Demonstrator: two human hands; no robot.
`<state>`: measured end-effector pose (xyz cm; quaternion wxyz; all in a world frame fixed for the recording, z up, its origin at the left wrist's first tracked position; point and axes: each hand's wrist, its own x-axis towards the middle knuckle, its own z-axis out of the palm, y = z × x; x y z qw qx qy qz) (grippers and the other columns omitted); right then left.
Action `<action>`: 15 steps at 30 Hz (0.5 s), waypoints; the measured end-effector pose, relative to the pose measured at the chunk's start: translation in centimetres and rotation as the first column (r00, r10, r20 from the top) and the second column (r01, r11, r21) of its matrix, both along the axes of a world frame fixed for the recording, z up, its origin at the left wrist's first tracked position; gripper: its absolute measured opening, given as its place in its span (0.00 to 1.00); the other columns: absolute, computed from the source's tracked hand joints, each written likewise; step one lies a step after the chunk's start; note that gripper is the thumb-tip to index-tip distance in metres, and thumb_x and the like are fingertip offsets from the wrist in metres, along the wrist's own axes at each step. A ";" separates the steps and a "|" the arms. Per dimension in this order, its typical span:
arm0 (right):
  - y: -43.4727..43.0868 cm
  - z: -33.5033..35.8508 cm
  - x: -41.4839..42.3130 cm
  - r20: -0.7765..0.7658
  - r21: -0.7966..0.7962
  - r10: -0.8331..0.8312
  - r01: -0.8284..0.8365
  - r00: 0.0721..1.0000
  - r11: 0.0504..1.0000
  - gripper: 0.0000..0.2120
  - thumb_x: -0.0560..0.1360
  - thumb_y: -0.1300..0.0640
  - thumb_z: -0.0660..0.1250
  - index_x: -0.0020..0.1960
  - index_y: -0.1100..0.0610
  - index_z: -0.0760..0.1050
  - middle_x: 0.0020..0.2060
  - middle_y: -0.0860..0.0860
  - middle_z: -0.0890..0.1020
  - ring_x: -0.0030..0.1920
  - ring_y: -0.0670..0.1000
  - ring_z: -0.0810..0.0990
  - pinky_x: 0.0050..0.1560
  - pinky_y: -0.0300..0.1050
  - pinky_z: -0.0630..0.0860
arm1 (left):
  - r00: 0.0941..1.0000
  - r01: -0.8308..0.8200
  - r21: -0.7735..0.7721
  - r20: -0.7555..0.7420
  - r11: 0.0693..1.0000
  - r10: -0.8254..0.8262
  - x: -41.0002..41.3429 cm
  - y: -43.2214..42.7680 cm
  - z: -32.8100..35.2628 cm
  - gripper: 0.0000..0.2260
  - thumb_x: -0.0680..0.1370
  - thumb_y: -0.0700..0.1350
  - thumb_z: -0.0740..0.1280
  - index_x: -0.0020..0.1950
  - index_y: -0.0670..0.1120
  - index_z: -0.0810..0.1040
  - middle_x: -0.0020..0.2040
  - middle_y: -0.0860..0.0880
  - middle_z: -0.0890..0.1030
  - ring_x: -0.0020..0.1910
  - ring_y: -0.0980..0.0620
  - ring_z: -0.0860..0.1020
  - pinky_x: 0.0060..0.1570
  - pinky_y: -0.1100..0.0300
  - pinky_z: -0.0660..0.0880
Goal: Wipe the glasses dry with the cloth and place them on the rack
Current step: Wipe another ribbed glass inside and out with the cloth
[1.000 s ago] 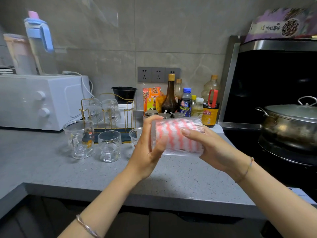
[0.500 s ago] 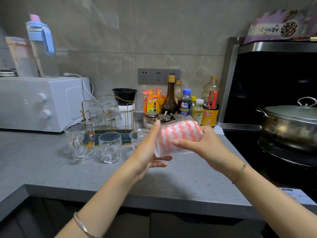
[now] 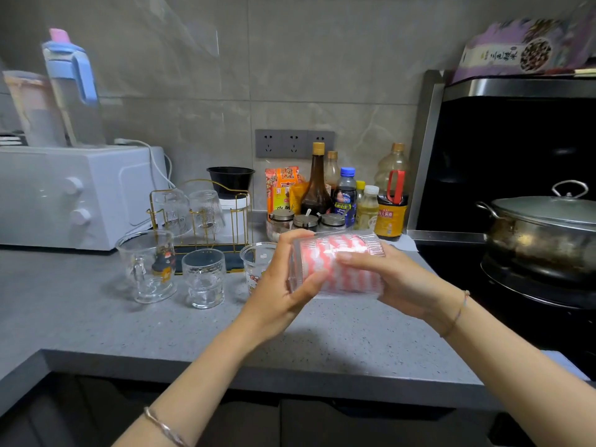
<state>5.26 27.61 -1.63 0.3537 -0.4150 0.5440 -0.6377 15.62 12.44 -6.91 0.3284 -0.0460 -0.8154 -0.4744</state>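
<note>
Drying looks midway: two glasses point(image 3: 206, 211) hang upturned on the rack point(image 3: 238, 201), and three more glasses point(image 3: 203, 279) stand on the counter point(image 3: 96, 317). Left hand point(image 3: 283, 285) grips a ribbed glass point(image 3: 335, 262) sideways above the counter, right hand point(image 3: 396, 282) wraps its other end, and the cloth point(image 3: 342, 275) is stuffed inside.

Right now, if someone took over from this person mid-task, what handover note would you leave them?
Left hand grips the base end of a ribbed glass held sideways over the counter; right hand holds its mouth end.
Cloth is stuffed inside it.
Done: two glasses upside down on the rack.
Left: finish and rack this one, then the mug, short glass and printed cup on the counter.
</note>
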 end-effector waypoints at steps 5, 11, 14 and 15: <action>0.1 0.1 -0.1 -0.126 0.054 -0.032 0.039 0.992 0.998 0.13 0.66 0.60 0.70 0.51 0.58 0.77 0.44 0.52 0.85 0.45 0.49 0.84 0.48 0.40 0.80 | 0.975 0.045 0.399 0.181 0.916 -0.126 -0.1 0.0 0.7 0.34 0.63 0.75 0.65 0.64 0.61 0.70 0.66 0.50 0.75 0.56 0.45 0.81 0.39 0.52 0.82; 0.2 0.3 0.0 -0.325 0.151 -0.011 0.063 0.946 0.987 0.11 0.69 0.68 0.72 0.48 0.56 0.78 0.40 0.48 0.85 0.44 0.46 0.85 0.47 0.38 0.81 | 0.774 0.067 0.736 0.389 0.674 -0.501 0.6 -1.5 2.1 0.29 0.73 0.66 0.56 0.64 0.49 0.75 0.54 0.41 0.84 0.47 0.40 0.84 0.39 0.53 0.82; 0.1 0.4 0.1 -0.336 0.177 0.012 0.050 0.942 0.983 0.13 0.68 0.69 0.72 0.48 0.56 0.77 0.40 0.47 0.85 0.45 0.46 0.85 0.47 0.41 0.82 | 0.699 0.057 0.775 0.419 0.629 -0.580 0.6 -2.0 2.1 0.30 0.74 0.65 0.58 0.68 0.46 0.73 0.59 0.37 0.81 0.44 0.41 0.83 0.37 0.54 0.82; -0.1 0.3 -0.2 -0.323 0.164 -0.003 0.060 0.946 0.985 0.14 0.68 0.69 0.72 0.48 0.55 0.77 0.40 0.47 0.85 0.45 0.46 0.85 0.47 0.41 0.81 | 0.695 0.056 0.786 0.412 0.616 -0.590 0.6 -2.1 2.1 0.31 0.74 0.65 0.58 0.69 0.46 0.73 0.62 0.36 0.79 0.44 0.41 0.83 0.36 0.54 0.82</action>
